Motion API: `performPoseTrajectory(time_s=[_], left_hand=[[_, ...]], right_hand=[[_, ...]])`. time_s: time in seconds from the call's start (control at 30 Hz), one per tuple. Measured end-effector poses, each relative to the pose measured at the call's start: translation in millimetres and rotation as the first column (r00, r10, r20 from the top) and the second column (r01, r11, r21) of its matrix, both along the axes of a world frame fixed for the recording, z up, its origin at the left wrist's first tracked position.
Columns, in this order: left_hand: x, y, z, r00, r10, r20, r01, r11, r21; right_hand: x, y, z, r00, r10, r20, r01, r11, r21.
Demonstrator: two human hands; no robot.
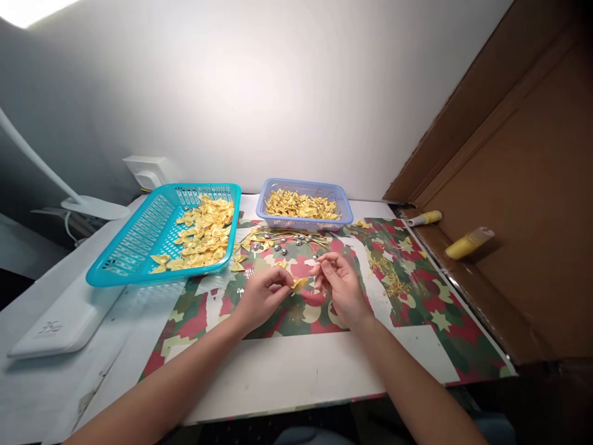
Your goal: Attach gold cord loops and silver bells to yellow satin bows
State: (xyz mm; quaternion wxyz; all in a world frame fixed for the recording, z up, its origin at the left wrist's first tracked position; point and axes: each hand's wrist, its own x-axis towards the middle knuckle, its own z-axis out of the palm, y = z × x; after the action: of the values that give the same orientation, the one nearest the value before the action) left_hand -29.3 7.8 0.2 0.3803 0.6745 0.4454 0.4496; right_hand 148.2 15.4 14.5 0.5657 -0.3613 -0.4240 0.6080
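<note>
Left hand point(262, 298): thumb and fingers pinch a yellow bow, the wrist coming in from the lower left.
Yellow bow point(299, 283): at the left fingertips, above the patterned cover, between the two hands and nearer the left.
Right hand point(343, 287): fingers curled, thumb brought close to the forefinger (whether something thin is pinched there, I cannot tell).
Silver bells point(284, 251): scattered just beyond the hands, with one near the right fingertips.
Gold strands point(319, 237): lying lengthwise in front of the blue basket, behind the bells.
Teal basket point(94, 276): to the left, holding a heap of yellow bows point(204, 238) gathered toward its right side.
Loose bow point(238, 262): just beside the teal basket's right front corner.
Blue basket point(303, 222): near the wall, filled with bows and thin gold stems point(301, 204).
Gold scraps point(393, 282): tangled on the cover, right of the right hand.
Patterned cover point(319, 321): red, green and cream, spread over the white desk point(259, 380).
Yellow-and-white cylinders point(469, 243): two, at the right by the brown panel point(523, 185).
White device point(65, 321): on the left, partly under the teal basket's edge.
Lamp point(95, 207): white, behind the teal basket's left side.
</note>
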Motion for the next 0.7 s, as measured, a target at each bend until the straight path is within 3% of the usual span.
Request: performPoseTrajectory(time_s=[0.17, 0.5, 0.6, 0.7], left_hand=[[-0.7, 2.3, -6.0, 0.993, -0.099, 0.063, 0.103, 0.992, -0.072], [1.0, -7.4, -3.7, 0.925, -0.209, 0.316, 0.293, 0.924, -0.247], [2.0, -20.0, 1.5, 0.896, -0.18, 0.406, 0.311, 0.907, -0.283], [3.1, -37.1, 6.3, 0.867, -0.121, 0.483, 0.312, 0.888, -0.337]], right_hand=[[9.3, 8.5, 16.8, 0.988, -0.083, -0.133, 0.089, 0.995, 0.041], [29.3, 32.5, 89.4, 0.934, -0.194, -0.3, 0.24, 0.963, 0.126], [31.8, 35.7, 94.5, 0.928, -0.202, -0.314, 0.238, 0.968, 0.081], [32.8, 36.0, 88.8, 0.924, -0.205, -0.323, 0.222, 0.975, 0.016]])
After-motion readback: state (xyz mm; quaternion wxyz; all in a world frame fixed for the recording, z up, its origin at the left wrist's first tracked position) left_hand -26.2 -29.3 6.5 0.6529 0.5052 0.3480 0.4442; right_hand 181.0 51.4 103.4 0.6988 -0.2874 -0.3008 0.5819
